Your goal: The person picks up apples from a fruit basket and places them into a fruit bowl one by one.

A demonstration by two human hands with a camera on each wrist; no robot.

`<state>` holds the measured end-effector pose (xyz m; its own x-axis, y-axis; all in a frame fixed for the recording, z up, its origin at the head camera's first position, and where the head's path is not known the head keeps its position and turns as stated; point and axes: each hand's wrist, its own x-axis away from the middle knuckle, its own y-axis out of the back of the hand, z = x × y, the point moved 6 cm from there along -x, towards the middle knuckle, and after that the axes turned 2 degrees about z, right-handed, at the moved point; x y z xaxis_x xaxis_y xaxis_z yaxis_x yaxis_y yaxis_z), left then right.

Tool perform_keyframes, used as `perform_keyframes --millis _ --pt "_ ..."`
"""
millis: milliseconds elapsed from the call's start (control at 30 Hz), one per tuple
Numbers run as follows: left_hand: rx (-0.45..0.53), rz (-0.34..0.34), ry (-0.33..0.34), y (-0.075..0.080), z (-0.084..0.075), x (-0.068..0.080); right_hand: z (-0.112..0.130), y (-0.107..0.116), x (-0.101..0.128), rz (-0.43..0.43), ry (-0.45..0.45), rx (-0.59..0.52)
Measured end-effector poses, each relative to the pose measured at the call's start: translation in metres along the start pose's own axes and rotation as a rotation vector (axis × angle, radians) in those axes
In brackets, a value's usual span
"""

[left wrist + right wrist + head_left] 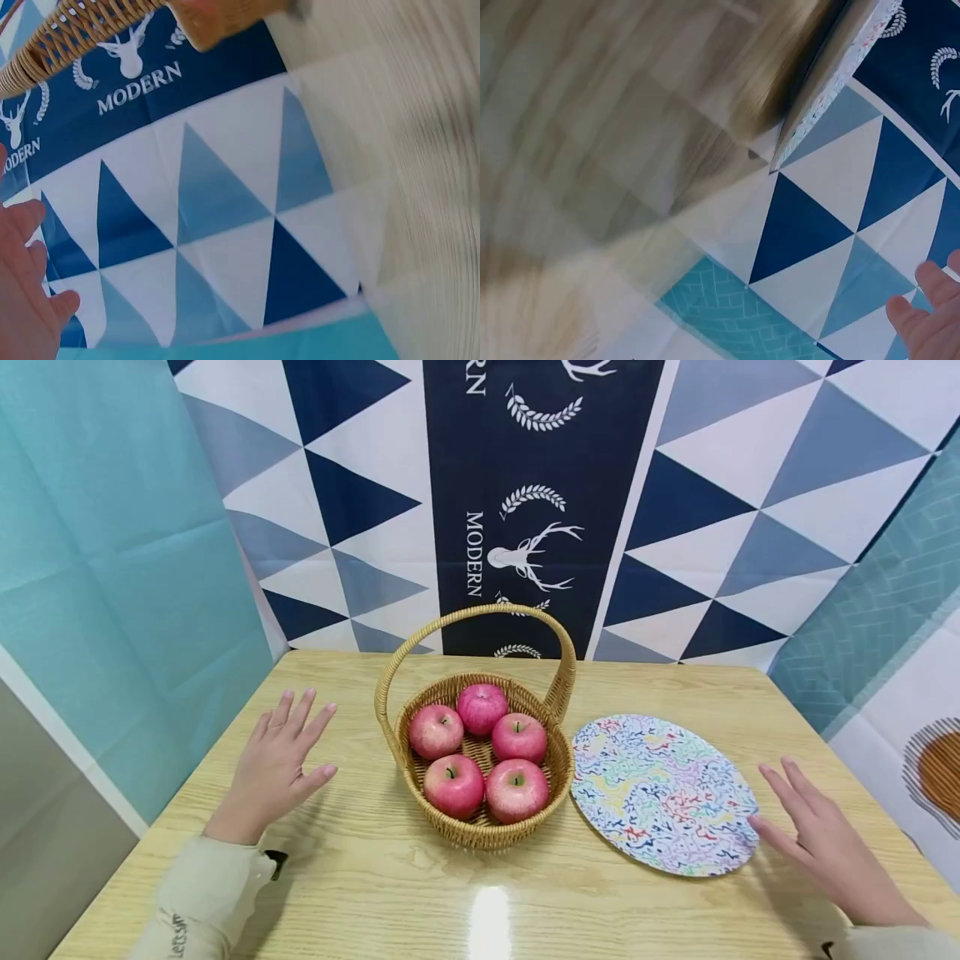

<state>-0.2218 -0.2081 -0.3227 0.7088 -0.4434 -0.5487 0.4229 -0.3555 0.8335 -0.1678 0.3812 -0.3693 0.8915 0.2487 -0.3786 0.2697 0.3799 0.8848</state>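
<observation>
we are seeing the left hand point(273, 768) hovering left of a wicker basket point(487, 837), its fingers point(318, 725) standing apart. five apples point(454, 787) are sitting inside the basket. the right hand point(832, 847) is hanging just beside a round patterned board point(663, 793), its fingers also standing apart. basket and board are resting on the bench point(375, 893).

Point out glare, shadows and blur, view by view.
Head: white glare on the table near the bottom edge, soft shadows by the left hand and right hand; left wrist: table smeared at right, printed cloth clearer; right wrist: table blurred at left, cloth clearer.
</observation>
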Motion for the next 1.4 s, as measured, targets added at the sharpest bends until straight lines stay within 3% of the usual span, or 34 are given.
perform_keyframes --millis 167,300,433,533,633,833,933,1133,1400 --pt "0.076 -0.111 -0.114 -0.004 -0.016 -0.009 -0.001 -0.007 -0.006 0.059 -0.054 -0.043" --pt "0.095 -0.174 -0.271 -0.006 -0.034 -0.014 0.000 -0.010 -0.007 0.078 -0.082 -0.065" --pt "0.078 -0.187 -0.432 -0.009 -0.054 -0.014 0.005 -0.011 -0.010 0.086 -0.091 -0.115" --pt "0.089 -0.151 -0.503 -0.014 -0.066 -0.013 0.014 -0.012 -0.015 0.062 -0.061 -0.178" --pt "0.106 -0.065 -0.522 -0.023 -0.075 -0.012 0.027 -0.013 -0.022 0.050 -0.032 -0.234" --pt "0.116 0.151 -0.476 -0.042 -0.086 -0.011 0.054 -0.019 -0.038 0.121 -0.010 -0.297" --pt "0.113 0.225 -0.452 -0.048 -0.089 -0.009 0.063 -0.023 -0.042 0.137 0.002 -0.310" --pt "0.084 0.285 -0.477 -0.056 -0.092 -0.001 0.076 -0.028 -0.045 0.167 0.029 -0.340" --pt "0.064 0.321 -0.488 -0.062 -0.095 0.005 0.100 -0.025 -0.049 0.142 0.146 -0.357"
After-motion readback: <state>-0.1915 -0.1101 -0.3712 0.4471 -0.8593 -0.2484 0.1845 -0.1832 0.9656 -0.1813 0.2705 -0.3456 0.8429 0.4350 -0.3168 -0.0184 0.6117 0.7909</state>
